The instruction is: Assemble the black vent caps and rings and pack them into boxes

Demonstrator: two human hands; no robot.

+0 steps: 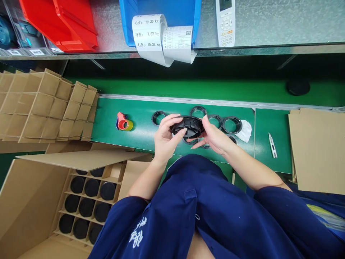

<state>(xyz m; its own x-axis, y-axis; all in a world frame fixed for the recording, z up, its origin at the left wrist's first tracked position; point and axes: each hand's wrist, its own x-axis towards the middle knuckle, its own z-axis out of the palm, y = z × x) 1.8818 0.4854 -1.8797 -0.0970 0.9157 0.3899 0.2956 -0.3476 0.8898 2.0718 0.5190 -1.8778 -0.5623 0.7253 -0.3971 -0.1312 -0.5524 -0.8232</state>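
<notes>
A round black plastic part point(190, 126) is held up over the green table, between my two hands. My left hand point(167, 138) grips its left side, with the thumb across its face. Around its right edge, my right hand point(214, 138) has the thumb on top and fingers below. Several black rings lie on the table behind and beneath the part, among them one at the left point(158, 118) and one at the right point(232, 125). A crumpled white sheet point(245, 131) lies beside the right-hand ring.
A red and yellow tape dispenser point(124, 124) stands at left, a cutter knife point(272, 145) lies at right. An open carton point(35, 201) holds black round parts. Cardboard dividers point(48, 104), flat cardboard point(320, 151) and a shelf point(250, 48) with bins surround the table.
</notes>
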